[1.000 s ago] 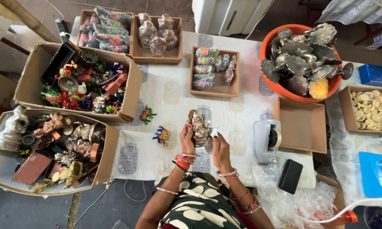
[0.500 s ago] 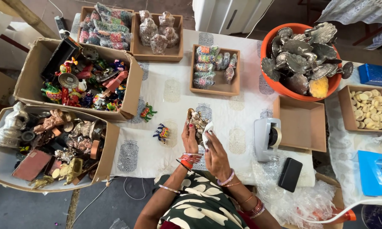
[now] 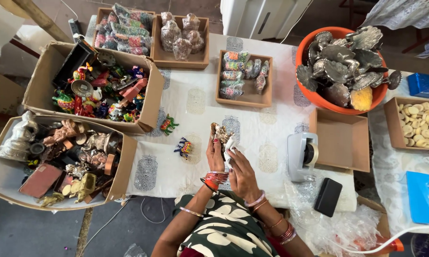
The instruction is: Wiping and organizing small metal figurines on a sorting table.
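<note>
**Metal figurine held over the table, white wrap against its side**

The left hand (image 3: 215, 153) grips a small metallic figurine (image 3: 220, 133) from below, fingers closed around its lower part, holding it upright above the patterned white tablecloth (image 3: 195, 102). The right hand (image 3: 242, 172) presses a piece of white wrap (image 3: 230, 147) against the figurine's right side, fingers curled onto it. The figurine looks like cast metal: probably stiff, fairly heavy for its size, with bumpy relief that gives purchase, so the base seems the safest place to hold. The wrap looks thin, soft and light.

2 small painted animal figures (image 3: 183, 147) stand on the cloth just left of the hands.

Containers around the table:
- A cardboard box (image 3: 153, 102) at upper left holds brightly painted toys and trinkets.
- A second cardboard box (image 3: 125, 166) at lower left holds metal statuettes and a flat reddish case.
- 3 low wooden trays at the top hold items already bagged in clear wrap; the nearest tray (image 3: 245, 100) is about half full.
- An orange tub (image 3: 314, 97) is heaped with silvery shell-shaped dishes.
- An empty brown tray (image 3: 343, 143) sits beside a tape dispenser (image 3: 302, 156).
- A tray at far right (image 3: 391, 119) holds pale round pieces.
</note>
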